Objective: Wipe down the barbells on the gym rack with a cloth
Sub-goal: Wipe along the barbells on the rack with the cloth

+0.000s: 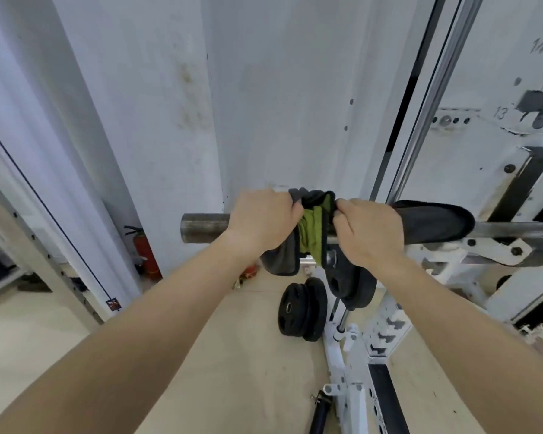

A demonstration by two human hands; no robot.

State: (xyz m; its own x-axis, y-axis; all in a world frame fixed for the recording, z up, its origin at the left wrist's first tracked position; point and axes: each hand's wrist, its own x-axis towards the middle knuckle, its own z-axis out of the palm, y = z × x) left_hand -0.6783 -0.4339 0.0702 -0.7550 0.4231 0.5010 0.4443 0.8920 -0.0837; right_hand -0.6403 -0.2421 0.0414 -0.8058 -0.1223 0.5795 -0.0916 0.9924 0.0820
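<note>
A steel barbell (203, 226) lies horizontally across the white rack, its bare sleeve end pointing left. A green and dark grey cloth (311, 228) is draped over the sleeve. My left hand (264, 223) grips the cloth's left part over the bar. My right hand (369, 231) pinches the cloth's right edge beside it. A black weight plate (436, 223) sits on the bar just right of my right hand.
The white rack upright (496, 145) with numbered holes stands at right. Black plates (301, 308) lean on the floor below the bar. A red fire extinguisher (145, 252) stands by the white wall. A white rack base (351, 371) runs along the floor.
</note>
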